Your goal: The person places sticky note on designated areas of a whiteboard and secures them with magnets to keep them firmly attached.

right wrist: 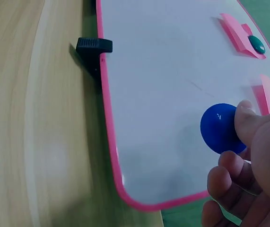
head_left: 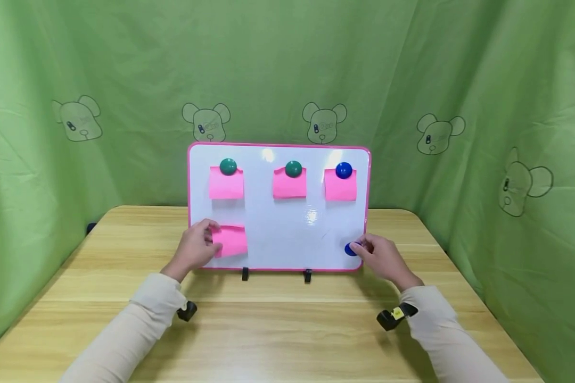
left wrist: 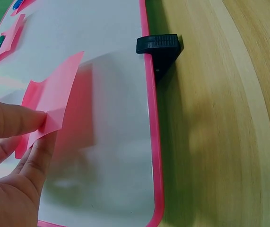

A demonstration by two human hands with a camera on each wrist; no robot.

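My left hand [head_left: 197, 246] pinches the left edge of a pink sticky note [head_left: 232, 240] between thumb and fingers, in front of the lower left of a pink-framed whiteboard [head_left: 287, 234]. In the left wrist view the note [left wrist: 54, 97] stands off the board and casts a shadow on it. At the board's lower right, my right hand [head_left: 380, 258] holds a round blue magnet [head_left: 350, 249] by its edge. The right wrist view shows the thumb on that magnet [right wrist: 220, 127], with fingers curled beneath; whether it touches the board I cannot tell.
Along the board's top hang three pink notes, two under green magnets [head_left: 228, 166] [head_left: 294, 169] and one under a blue magnet [head_left: 344, 170]. Black feet [head_left: 245, 274] [head_left: 307, 275] support the board on the wooden table [head_left: 278, 330]. A green curtain [head_left: 268, 64] surrounds the table.
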